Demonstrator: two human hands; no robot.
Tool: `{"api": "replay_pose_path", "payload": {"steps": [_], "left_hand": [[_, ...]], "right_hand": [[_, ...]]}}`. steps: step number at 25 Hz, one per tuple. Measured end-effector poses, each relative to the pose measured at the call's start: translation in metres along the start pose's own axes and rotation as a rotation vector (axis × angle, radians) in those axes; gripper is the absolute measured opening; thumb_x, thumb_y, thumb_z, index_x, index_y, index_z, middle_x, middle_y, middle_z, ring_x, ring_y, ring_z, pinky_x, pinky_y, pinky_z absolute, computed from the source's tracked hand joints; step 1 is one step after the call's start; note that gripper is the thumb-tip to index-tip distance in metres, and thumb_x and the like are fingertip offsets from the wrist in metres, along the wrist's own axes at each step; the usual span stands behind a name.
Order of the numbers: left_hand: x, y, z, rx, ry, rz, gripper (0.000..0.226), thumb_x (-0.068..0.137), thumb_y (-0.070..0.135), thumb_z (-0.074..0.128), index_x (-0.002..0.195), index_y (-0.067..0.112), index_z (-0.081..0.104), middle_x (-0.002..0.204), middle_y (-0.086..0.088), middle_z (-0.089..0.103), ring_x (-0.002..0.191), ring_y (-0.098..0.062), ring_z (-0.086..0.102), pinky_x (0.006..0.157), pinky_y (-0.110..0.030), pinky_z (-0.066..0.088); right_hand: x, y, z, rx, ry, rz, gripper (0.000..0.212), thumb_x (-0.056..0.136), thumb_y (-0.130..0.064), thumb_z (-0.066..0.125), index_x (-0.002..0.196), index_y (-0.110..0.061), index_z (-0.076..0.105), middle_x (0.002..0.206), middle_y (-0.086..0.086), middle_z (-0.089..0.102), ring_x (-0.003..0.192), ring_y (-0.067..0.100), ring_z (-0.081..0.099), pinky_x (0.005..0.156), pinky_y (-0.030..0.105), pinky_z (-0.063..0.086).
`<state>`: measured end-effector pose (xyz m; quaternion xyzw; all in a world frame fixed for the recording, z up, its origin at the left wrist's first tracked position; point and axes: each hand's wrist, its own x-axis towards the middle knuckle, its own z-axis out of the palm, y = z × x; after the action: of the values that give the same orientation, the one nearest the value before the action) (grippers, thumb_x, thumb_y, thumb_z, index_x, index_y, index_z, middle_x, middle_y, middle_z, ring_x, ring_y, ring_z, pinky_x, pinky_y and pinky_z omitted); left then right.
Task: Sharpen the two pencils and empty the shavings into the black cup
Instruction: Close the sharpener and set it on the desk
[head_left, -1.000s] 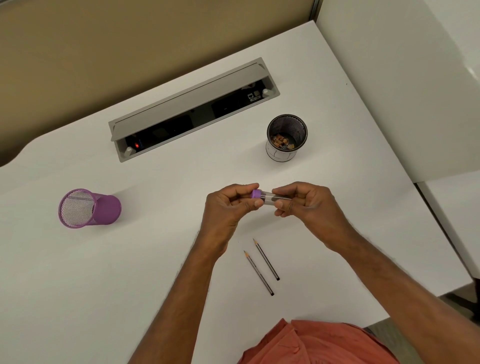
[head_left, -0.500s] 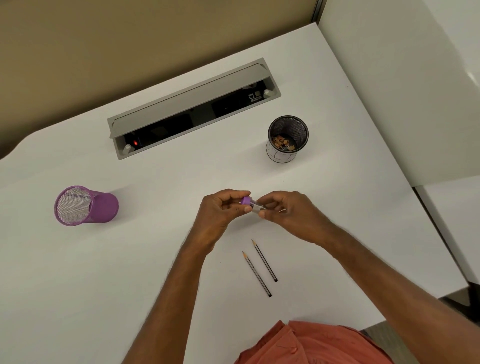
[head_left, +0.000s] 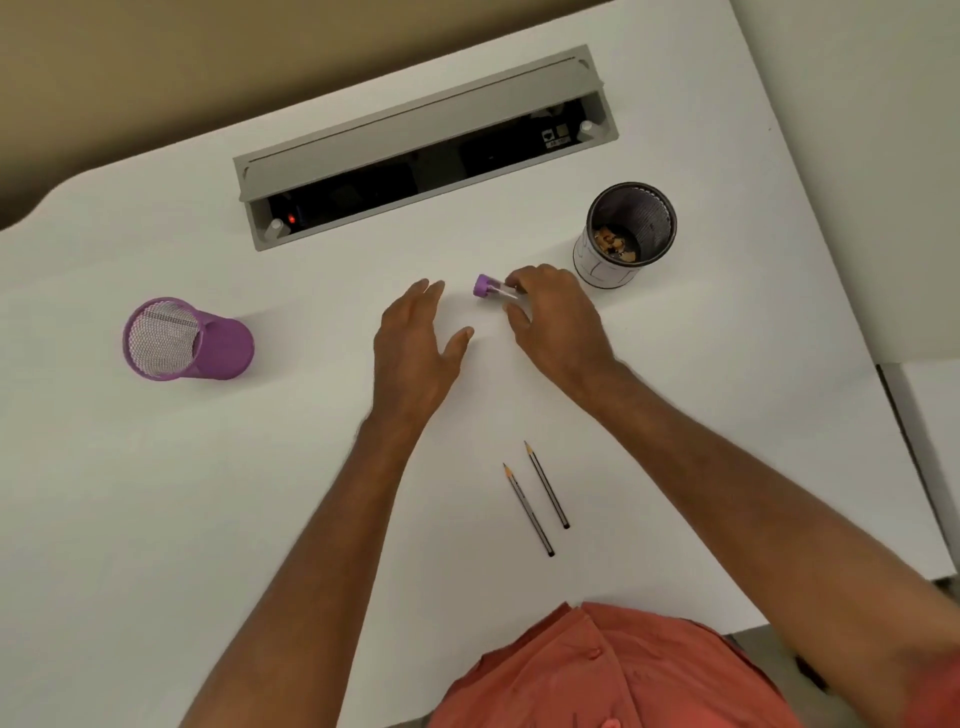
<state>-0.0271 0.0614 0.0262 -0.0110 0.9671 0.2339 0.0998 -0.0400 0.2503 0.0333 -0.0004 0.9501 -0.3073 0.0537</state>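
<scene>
Two sharpened pencils (head_left: 536, 500) lay parked together while the right hand (head_left: 553, 317) pinched the sharpener (head_left: 493, 287) beside the shavings-filled black cup (head_left: 626, 234), apparently to set it down, and the left hand (head_left: 415, 345) hovered slack and empty.

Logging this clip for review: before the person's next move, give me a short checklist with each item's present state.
1. Shavings in the black cup: ok, some visible inside.
2. Both pencils show points: ok.
3. Sharpener under control: ok, right hand grips its clear body.
4. Left hand free: ok, fingers straight, holding nothing.
5. Sharpener fully emptied: cannot tell.
6. Purple cup upright: not ok, it lies on its side.
</scene>
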Motion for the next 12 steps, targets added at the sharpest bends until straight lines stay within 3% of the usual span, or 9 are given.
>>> {"api": "replay_pose_path", "payload": {"steps": [4,12], "left_hand": [[0.017,-0.009,0.007,0.097,-0.030,0.042,0.069,0.096,0.050,0.058,0.153,0.021,0.034,0.162,-0.004,0.032,0.149,-0.026,0.029,0.120,-0.044,0.026],[0.023,-0.022,0.019,0.204,-0.032,0.088,0.063,0.095,0.047,0.058,0.149,0.020,0.042,0.163,-0.007,0.030,0.149,-0.030,0.027,0.120,-0.046,0.025]], "right_hand": [[0.026,-0.001,0.010,-0.070,0.009,-0.030,0.025,0.097,-0.019,0.063,0.121,-0.012,0.063,0.114,0.007,0.062,0.107,0.027,0.055,0.079,0.036,0.050],[0.041,0.008,0.022,-0.189,0.009,-0.045,0.028,0.096,-0.022,0.062,0.121,-0.010,0.063,0.116,0.010,0.060,0.106,0.029,0.055,0.082,0.043,0.055]]}}
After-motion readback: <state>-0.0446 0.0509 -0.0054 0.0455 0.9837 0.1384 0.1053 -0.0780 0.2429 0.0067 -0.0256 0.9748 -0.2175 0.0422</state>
